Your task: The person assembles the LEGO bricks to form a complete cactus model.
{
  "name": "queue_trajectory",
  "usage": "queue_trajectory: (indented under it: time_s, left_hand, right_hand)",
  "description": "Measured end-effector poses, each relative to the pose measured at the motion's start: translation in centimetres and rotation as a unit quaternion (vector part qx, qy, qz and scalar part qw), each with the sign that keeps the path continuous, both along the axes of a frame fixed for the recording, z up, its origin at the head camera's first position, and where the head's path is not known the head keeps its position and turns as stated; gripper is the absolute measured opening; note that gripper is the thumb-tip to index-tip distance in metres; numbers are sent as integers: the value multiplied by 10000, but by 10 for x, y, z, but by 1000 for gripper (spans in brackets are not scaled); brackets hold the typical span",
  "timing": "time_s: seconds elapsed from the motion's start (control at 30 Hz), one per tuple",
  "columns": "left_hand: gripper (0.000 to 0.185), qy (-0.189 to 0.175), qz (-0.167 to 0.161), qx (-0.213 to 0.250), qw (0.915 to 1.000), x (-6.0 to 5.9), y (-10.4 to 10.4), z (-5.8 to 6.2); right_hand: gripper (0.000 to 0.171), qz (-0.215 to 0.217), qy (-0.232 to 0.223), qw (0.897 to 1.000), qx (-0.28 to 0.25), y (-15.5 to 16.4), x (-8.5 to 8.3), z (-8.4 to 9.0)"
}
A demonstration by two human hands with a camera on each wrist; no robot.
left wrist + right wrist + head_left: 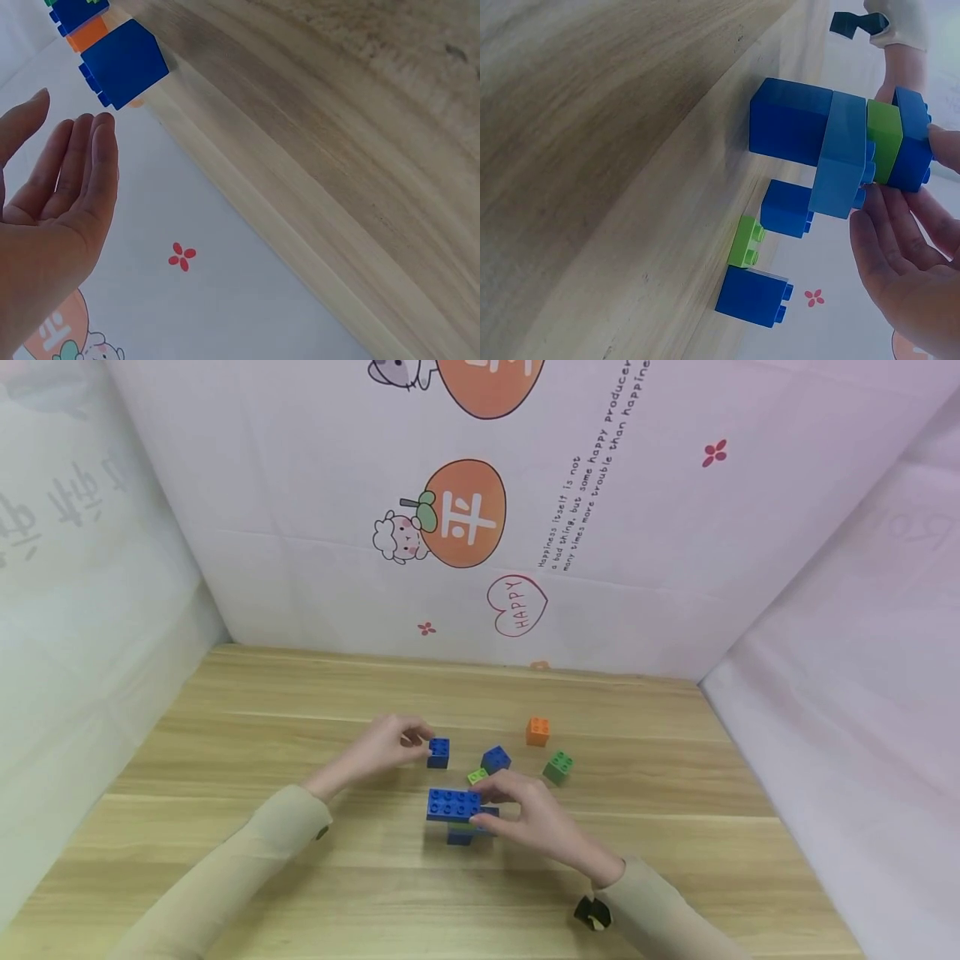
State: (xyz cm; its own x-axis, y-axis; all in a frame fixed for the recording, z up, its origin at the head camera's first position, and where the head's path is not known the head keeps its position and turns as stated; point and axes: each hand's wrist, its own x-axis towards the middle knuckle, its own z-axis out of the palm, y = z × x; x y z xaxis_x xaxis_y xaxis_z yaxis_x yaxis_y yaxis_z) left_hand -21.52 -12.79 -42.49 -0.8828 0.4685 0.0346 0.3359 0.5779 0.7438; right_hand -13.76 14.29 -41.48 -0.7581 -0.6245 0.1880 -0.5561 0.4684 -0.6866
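My left hand [390,743] reaches to a dark blue brick [438,752] with studs on top; the left wrist view shows a gap between this brick [127,66] and the fingertips, thumb and fingers apart. My right hand [536,818] pinches the top blue brick [452,805] of a small stack between thumb and fingers. In the right wrist view the stack runs from a dark blue base brick [789,124] through a lighter blue brick [841,157] and a lime green brick [883,139] to that top brick [911,142].
Beyond the stack lie another blue brick [496,759] and a lime green brick [477,776]. Farther right are an orange brick [537,732] and a green brick [558,766]. White printed sheets [615,610] enclose the wooden table [330,902] at the back and sides.
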Motion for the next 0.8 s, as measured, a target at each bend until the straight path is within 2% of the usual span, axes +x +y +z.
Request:
queue_trajectory:
  time_s: [0.4, 0.8]
  left_hand:
    - [32, -117, 151, -168, 9997, -8, 7, -7]
    - [42, -138, -121, -416, 9990, -14, 10, -11]
  right_hand:
    - [34, -20, -38, 10000, 21, 0, 1, -2]
    - [34, -62, 11, 10000, 32, 0, 0, 0]
